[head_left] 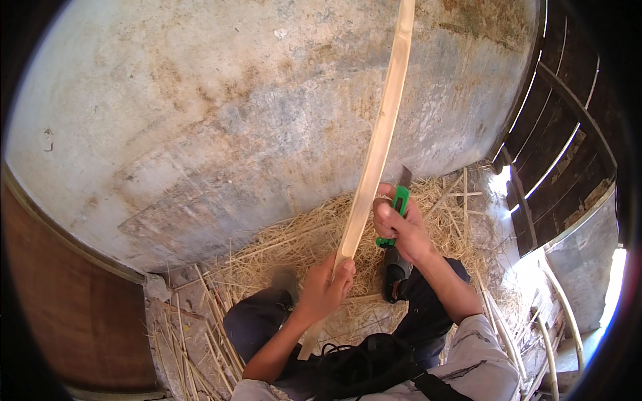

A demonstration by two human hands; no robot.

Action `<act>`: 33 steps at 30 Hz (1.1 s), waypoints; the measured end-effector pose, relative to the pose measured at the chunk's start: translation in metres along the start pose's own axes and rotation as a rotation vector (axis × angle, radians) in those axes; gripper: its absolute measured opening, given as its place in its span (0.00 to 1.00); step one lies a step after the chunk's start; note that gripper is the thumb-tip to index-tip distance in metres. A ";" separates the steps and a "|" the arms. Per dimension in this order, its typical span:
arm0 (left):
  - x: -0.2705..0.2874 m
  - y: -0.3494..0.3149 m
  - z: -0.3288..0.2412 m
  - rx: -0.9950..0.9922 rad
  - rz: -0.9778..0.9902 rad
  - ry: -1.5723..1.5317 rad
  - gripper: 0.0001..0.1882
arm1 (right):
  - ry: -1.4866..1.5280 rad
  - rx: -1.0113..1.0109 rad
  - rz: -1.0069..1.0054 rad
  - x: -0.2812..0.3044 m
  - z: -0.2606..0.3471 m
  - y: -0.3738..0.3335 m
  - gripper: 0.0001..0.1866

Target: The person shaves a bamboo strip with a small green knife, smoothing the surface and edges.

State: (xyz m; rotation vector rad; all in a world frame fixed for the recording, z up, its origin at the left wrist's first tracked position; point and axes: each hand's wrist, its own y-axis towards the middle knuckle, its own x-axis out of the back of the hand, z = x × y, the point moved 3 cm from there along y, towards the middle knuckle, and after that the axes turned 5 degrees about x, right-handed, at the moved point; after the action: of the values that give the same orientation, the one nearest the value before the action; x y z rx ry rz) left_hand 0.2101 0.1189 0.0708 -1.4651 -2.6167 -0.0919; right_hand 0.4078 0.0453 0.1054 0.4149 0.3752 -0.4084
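Observation:
A long, pale strip of split bamboo (pixel 380 144) runs from near my lap up past the top of the view, leaning slightly right. My left hand (pixel 326 287) is wrapped round its lower part, thumb on top, with a short end sticking out below. Just right of the strip, my right hand (pixel 403 224) grips a green utility knife (pixel 400 200). The knife's blade (pixel 405 176) is extended and points upward, apart from the strip's face. Some of the right hand's fingers reach toward the strip's edge; whether they touch it I cannot tell.
Straw-like shavings (pixel 314 230) cover the floor around my shoes. A stained grey wall (pixel 221 127) rises ahead. Dark wooden planks (pixel 562 140) with bright gaps stand at right, a brown panel (pixel 67 294) at left. Loose thin sticks (pixel 194 354) and curved poles (pixel 563 301) lie on both sides.

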 end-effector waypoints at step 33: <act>0.009 0.011 0.001 0.037 -0.106 -0.225 0.12 | -1.281 0.555 0.280 -0.017 -0.003 -0.002 0.17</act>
State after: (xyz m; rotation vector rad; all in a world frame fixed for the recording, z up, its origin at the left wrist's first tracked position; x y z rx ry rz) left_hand 0.2153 0.1323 0.0710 -1.3976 -2.8560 0.1168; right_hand 0.3917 0.0501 0.1092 0.6434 -1.0546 -0.4231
